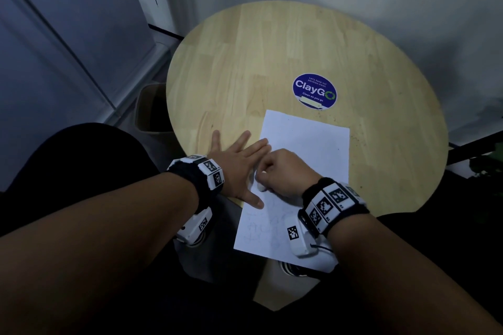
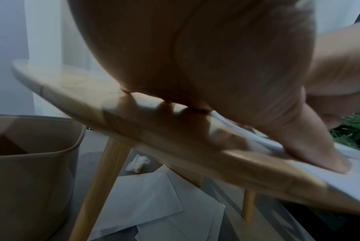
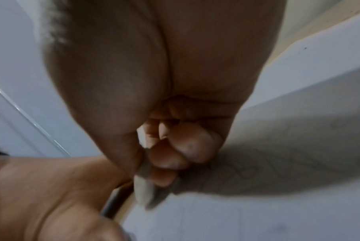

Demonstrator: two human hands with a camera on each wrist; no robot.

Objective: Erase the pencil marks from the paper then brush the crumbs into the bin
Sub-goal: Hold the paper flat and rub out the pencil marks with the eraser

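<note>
My left hand (image 1: 236, 168) spread flat, pinning paper (image 1: 304, 160) on round counter (image 1: 245, 68); my right hand (image 1: 283, 171) pinching white eraser (image 1: 260, 187) against sheet. Bin (image 2: 30, 163) beside counter.

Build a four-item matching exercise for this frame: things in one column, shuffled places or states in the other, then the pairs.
Things
1. left hand
2. right hand
3. bin
4. round sticker

Places or states
A. on the floor beside the table
B. stuck to the tabletop beyond the paper
C. flat, fingers spread, pressing the paper's edge
D. curled round a white eraser on the paper

Pairs: 1-C, 2-D, 3-A, 4-B
</note>
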